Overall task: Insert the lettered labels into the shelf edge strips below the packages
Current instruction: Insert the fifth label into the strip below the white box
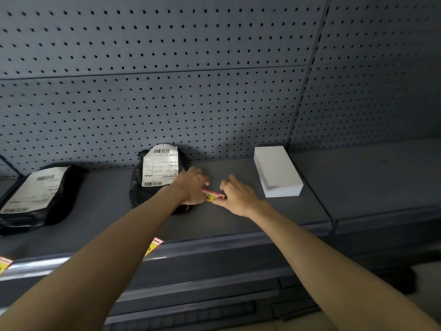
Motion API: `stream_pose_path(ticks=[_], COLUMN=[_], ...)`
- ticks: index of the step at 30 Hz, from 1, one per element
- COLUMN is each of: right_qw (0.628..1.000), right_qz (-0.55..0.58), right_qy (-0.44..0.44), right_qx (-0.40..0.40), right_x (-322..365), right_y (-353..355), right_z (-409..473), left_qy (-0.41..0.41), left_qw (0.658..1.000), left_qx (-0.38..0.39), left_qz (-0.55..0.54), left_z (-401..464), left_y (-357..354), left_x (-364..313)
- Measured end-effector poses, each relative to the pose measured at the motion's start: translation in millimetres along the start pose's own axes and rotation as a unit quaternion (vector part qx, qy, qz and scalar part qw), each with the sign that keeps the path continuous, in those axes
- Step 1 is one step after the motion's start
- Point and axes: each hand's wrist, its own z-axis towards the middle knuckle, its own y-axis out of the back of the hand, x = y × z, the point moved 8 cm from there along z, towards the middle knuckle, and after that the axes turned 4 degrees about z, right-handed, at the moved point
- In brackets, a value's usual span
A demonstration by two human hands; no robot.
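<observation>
Only one letter can be read: a black "E" on the yellow field of the red-edged label (213,195) lying on the dark shelf (238,218), between the two hands. The left hand (191,188) touches the label's left end with its fingertips curled down onto it; the right hand (235,195) meets the right end, thumb low at the near corner and fingers arched above, spread a little. Both hands pinch or press the label, though whether it is lifted off the shelf cannot be told.

Just left of the left hand sits a black plastic package (152,177) bearing a white shipping slip with barcodes; its print is too small to read. Farther left lies a second black package (40,197) with a similar slip. To the right, well apart from the hands, rests a plain white box (276,172).

Along the near shelf edge strip (214,249), another yellow and red label (152,246) shows beside the left forearm, its letter partly hidden. A third label (4,263) pokes in at the far left edge.
</observation>
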Motion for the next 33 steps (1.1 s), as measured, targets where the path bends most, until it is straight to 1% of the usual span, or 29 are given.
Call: stream_pose_path(ticks=[2,4,7,11,15,18,21,24,27,29,33], right_qw=[0.999,0.996,0.992,0.987,0.982,0.972,0.964,0.961,0.957,0.96,0.971], right_qz=[0.032,0.076,0.12,0.153,0.169,0.213,0.249,0.25,0.244,0.22,0.172], right_qy=[-0.015,-0.035,-0.047,-0.018,0.03,0.029,0.01,-0.011,-0.03,-0.035,-0.026], right_qx=[0.006,0.008,-0.004,-0.036,-0.081,-0.093,-0.095,-0.117,-0.156,-0.172,-0.165], right_x=[-3,-7,-10,-8,-9,-23,-41,-56,-72,-83,-104], right_y=[-5,-7,-5,2,24,39,48,60,73,82,95], right_z=[5,9,11,6,-13,-37,-67,-100,-137,-160,-192], left_qy=[0.007,0.008,0.011,0.027,0.006,0.001,0.0,0.012,0.018,0.014,-0.012], left_qw=[1.0,1.0,0.998,0.993,0.977,0.964,0.958,0.949,0.94,0.94,0.957], left_qx=[-0.005,-0.025,-0.049,-0.063,-0.123,-0.148,-0.165,-0.182,-0.21,-0.225,-0.227], left_qz=[-0.003,-0.014,-0.045,-0.099,-0.173,-0.219,-0.236,-0.255,-0.268,-0.255,-0.182], left_z=[3,3,1,-9,-28,-43,-56,-68,-82,-92,-103], left_y=[-5,-6,-1,6,21,28,32,35,31,24,2], left_x=[0,0,2,6,-6,-27,-56,-88,-126,-152,-197])
